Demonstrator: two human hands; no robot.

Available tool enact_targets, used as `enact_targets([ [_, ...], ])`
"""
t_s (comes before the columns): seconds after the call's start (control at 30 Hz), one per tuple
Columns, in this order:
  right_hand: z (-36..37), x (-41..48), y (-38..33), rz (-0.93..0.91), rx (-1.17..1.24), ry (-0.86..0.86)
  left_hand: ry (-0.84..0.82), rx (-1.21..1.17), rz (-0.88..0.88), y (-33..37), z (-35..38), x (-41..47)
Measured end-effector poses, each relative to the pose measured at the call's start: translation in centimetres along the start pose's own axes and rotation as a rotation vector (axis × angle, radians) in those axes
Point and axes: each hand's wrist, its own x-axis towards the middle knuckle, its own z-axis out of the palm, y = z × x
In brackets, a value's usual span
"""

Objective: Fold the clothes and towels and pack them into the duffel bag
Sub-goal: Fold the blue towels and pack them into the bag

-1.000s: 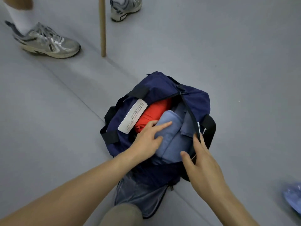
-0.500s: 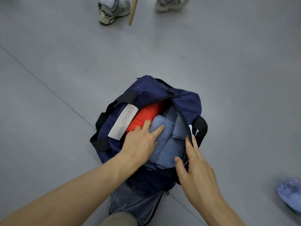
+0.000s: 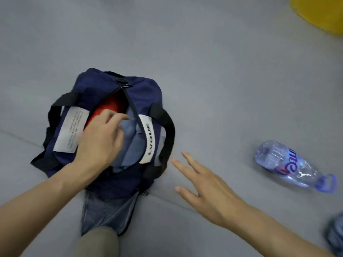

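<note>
Nearly packed, I judge: red cloth [image 3: 109, 108] and blue cloth [image 3: 131, 145] fill the bag [image 3: 144, 93], left grip [image 3: 101, 140] curled onto blue, pinch unclear, right grip [image 3: 206, 184] spread; zipping likely remains.

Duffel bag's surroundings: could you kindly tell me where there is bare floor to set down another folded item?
Widest bare floor lies beyond the duffel bag, up to the yellow object. Left of the bag is bare too. The strip between bag and bottle holds the right hand. The bag's opening is crowded: red item, blue clothes, left hand.
</note>
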Motion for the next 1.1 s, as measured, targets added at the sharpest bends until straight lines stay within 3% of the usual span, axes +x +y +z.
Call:
enact_targets([
  [0.1, -0.6, -7.0, 7.2, 0.202, -0.056, 0.009, 0.15, -0.17, 0.051, 5.2, -1.5, 0.0],
  [0.2, 0.3, -14.5, 14.4, 0.476, -0.062, 0.05, 0.131, -0.261, 0.227, 11.0, -1.1, -1.1],
  [0.27, 1.8, -18.8, 19.0, 0.661, -0.038, 0.134, 0.025, -0.311, 0.33, 14.7, 0.3, -2.6],
  [0.37, 4.8, -23.8, 25.0, 0.905, -0.021, 0.284, -0.258, -0.343, 0.438, 18.5, 3.2, -5.9],
  [0.47, 7.3, -27.1, 29.3, 1.061, -0.028, 0.426, -0.494, -0.306, 0.488, 20.2, 6.3, -9.0],
  [0.6, 7.9, -29.9, 33.7, 1.145, -0.066, 0.536, -0.674, -0.279, 0.557, 20.9, 9.5, -11.6],
  [0.8, 7.8, -31.0, 37.1, 1.201, 0.057, 0.448, -0.815, -0.239, 0.577, 22.6, 11.4, -12.3],
  [0.93, 6.2, -29.6, 35.8, 1.132, 0.137, 0.498, -0.828, -0.216, 0.576, 24.3, 10.9, -11.7],
  [1.1, 4.3, -26.8, 28.3, 0.86, 0.278, 0.484, -0.861, -0.236, 0.527, 27.1, 8.0, -10.1],
])
